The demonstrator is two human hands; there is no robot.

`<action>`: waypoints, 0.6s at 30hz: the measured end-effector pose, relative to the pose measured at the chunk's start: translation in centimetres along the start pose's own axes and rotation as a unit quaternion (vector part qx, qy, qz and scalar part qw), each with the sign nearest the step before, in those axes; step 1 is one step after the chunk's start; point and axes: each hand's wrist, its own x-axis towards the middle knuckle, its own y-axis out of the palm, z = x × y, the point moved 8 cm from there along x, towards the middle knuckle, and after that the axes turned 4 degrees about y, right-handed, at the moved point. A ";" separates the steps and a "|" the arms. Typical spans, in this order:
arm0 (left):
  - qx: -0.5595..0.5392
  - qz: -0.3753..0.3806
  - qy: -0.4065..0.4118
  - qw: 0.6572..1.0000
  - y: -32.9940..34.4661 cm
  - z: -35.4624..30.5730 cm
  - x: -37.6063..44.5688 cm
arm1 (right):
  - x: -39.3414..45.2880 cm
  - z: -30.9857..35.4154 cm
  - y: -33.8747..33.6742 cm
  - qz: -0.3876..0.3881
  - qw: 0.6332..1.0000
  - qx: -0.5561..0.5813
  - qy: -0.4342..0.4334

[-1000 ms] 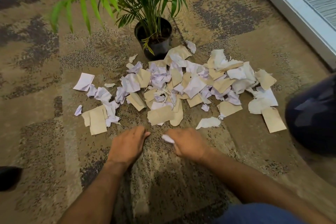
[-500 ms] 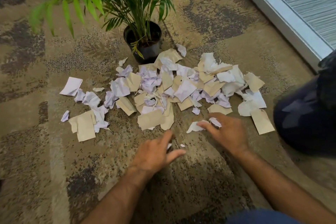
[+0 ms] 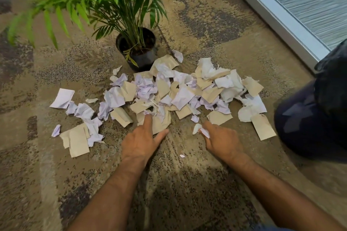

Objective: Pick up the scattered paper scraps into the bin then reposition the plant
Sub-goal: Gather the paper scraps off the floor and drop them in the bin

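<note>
Left hand [image 3: 139, 143] splayed flat on paper scraps [image 3: 161, 95], right hand [image 3: 221, 141] pinching a white scrap [image 3: 201, 131], plant [image 3: 137, 50] at 12 o'clock.

Crumpled matt paper scraps [image 3: 148, 90] lie on rough, mottled carpet [image 3: 216, 30] beside a glossy plastic pot [image 3: 144, 58]

Both forearms reached forward toward the paper scraps [image 3: 169, 95], bare to the elbow. The left hand [image 3: 139, 143] lay palm down at the near edge of the scraps, its index finger stretched straight onto them and its thumb spread to the side. The right hand [image 3: 222, 141] lay near the same edge, fingers curled, pinching small white pieces.
</note>
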 end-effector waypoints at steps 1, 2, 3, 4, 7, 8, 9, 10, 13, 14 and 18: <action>0.011 0.005 0.013 1.000 0.0 -0.3 0.3 | 0.1 -0.2 0.0 0.004 1.000 0.010 0.001; 0.020 0.013 0.026 0.999 0.0 -0.5 0.5 | 0.2 -0.4 0.0 0.011 1.000 0.018 0.003; 0.033 0.025 0.038 0.998 0.0 -0.8 0.8 | 0.5 -0.7 0.0 0.022 0.999 0.026 0.005; 0.048 0.038 0.053 0.997 0.1 -1.1 1.2 | 0.9 -0.9 0.1 0.040 0.998 0.037 0.008; 0.051 0.078 0.091 0.991 -0.3 -2.5 1.7 | 1.7 -1.3 0.0 0.098 0.991 0.090 0.020; 0.032 0.083 0.095 0.991 -0.6 -2.8 1.8 | 1.9 -1.3 -0.4 0.106 0.988 0.113 0.024; 0.011 0.081 0.099 0.992 -1.1 -3.0 1.8 | 2.1 -1.4 -1.2 0.103 0.984 0.145 0.029; -0.011 0.072 0.106 0.992 -1.7 -3.3 1.7 | 2.2 -1.6 -2.2 0.090 0.979 0.181 0.037; -0.069 0.034 0.146 0.986 -4.5 -5.2 1.0 | 2.5 -2.3 -6.0 0.035 0.959 0.274 0.058; -0.091 0.017 0.157 0.983 -5.8 -6.1 0.9 | 2.6 -2.6 -7.5 0.016 0.953 0.297 0.066; -0.196 -0.043 0.199 0.959 -12.2 -11.1 0.8 | 3.1 -3.5 -15.4 -0.081 0.926 0.356 0.095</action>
